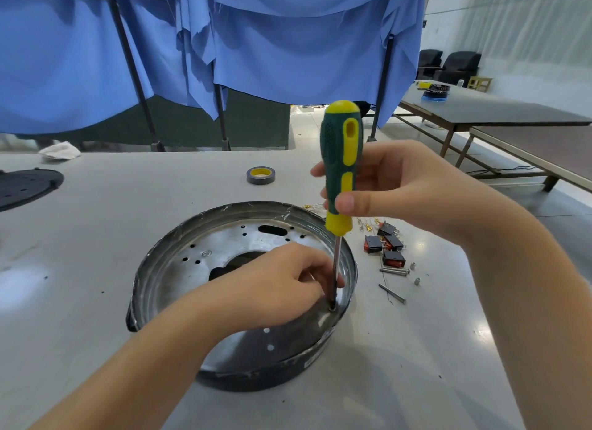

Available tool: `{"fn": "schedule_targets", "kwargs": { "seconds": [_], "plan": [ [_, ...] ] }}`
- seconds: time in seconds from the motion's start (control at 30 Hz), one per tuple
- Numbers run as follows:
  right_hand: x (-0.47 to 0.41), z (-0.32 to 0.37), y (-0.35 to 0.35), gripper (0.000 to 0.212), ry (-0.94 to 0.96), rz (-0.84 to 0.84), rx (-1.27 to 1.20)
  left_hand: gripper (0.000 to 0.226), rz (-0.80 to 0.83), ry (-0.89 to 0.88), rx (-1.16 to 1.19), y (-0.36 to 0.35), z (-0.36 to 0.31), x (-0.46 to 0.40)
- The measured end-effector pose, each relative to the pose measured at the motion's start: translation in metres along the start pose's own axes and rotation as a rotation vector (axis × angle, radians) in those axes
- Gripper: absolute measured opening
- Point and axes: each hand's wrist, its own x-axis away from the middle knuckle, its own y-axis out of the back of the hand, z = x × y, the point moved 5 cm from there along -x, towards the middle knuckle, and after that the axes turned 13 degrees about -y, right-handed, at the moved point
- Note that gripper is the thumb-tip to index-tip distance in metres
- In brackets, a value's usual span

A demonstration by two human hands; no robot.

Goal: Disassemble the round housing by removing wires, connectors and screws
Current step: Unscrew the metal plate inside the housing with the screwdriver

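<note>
The round metal housing (205, 247) lies open side up on the grey table, its floor pierced with holes and cut-outs. A green and yellow screwdriver (342, 160) stands upright, its tip set into a hole near the housing's right inner wall. My right hand (400, 186) grips the handle. Inside the housing my left hand (275, 282) pinches the metal shaft just above the tip. Any screw under the tip is hidden.
Right of the housing lie three black and red rocker switches (386, 244), thin wires with yellow ends (365, 226), long screws (394, 271) and small spacers (416, 280). A tape roll (261, 175) sits behind. A black perforated disc (25, 186) is at far left.
</note>
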Motion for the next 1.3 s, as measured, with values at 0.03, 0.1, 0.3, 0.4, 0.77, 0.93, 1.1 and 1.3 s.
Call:
{"fn": "schedule_targets", "kwargs": {
  "seconds": [0.03,0.1,0.3,0.4,0.77,0.93,1.1,1.3],
  "plan": [
    [0.0,-0.001,0.001,0.043,-0.002,0.001,-0.021,0.037,-0.022,-0.018,0.01,0.0,-0.002,0.0],
    [0.0,-0.001,-0.001,0.047,-0.012,0.022,-0.046,0.035,-0.074,-0.074,0.069,0.002,-0.007,-0.001],
    [-0.002,-0.003,-0.002,0.051,-0.019,0.09,-0.132,0.026,-0.203,-0.18,0.308,0.01,-0.013,0.0],
    [-0.003,-0.003,-0.003,0.053,-0.034,0.084,-0.094,0.02,-0.279,-0.187,0.276,0.014,-0.012,0.0],
    [-0.001,0.003,-0.004,0.046,-0.023,-0.05,0.083,0.019,-0.353,-0.202,0.133,0.016,-0.016,0.0],
    [0.0,0.002,-0.004,0.058,-0.021,0.02,-0.07,0.011,-0.398,-0.192,0.149,0.017,-0.012,-0.001],
    [-0.002,-0.001,-0.007,0.053,-0.034,0.1,-0.083,0.018,-0.313,-0.246,0.262,0.012,-0.015,-0.001],
    [-0.004,-0.001,-0.01,0.052,-0.045,0.047,-0.017,0.012,-0.396,-0.223,0.176,0.018,-0.014,0.0]
  ]
}}
